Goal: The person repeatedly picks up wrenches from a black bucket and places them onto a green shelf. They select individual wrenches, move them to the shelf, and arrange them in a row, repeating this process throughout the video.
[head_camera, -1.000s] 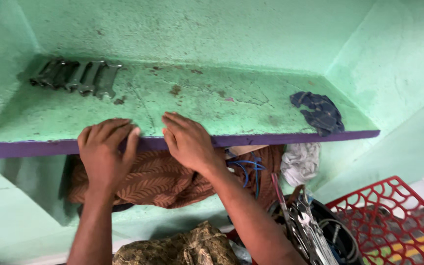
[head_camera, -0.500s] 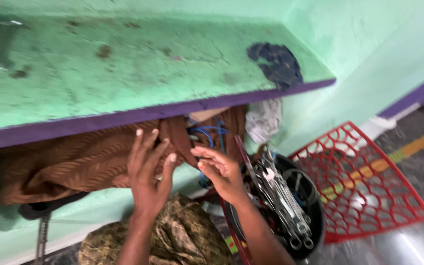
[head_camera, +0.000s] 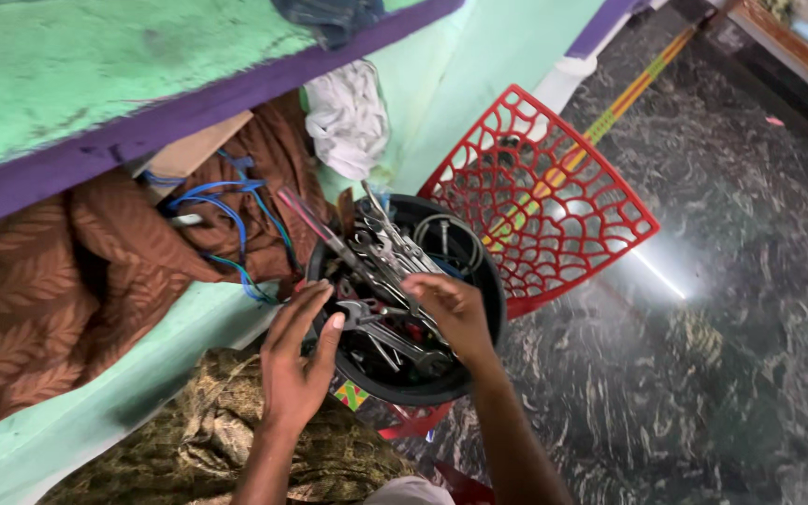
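Steel spanners fill a black round tub on the floor, and from the head view both hands meet over it. One spanner lies between them, its long axis running from the left hand toward the right hand. The left hand's fingers, loosely spread, touch its head; the right hand curls over the pile, its grip hidden. A red plastic grid leans just beyond the right hand.

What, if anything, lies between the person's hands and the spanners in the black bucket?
Nothing visible. Both the left hand and the right hand are over the open bucket, and the left fingertips touch a spanner on top of the pile.
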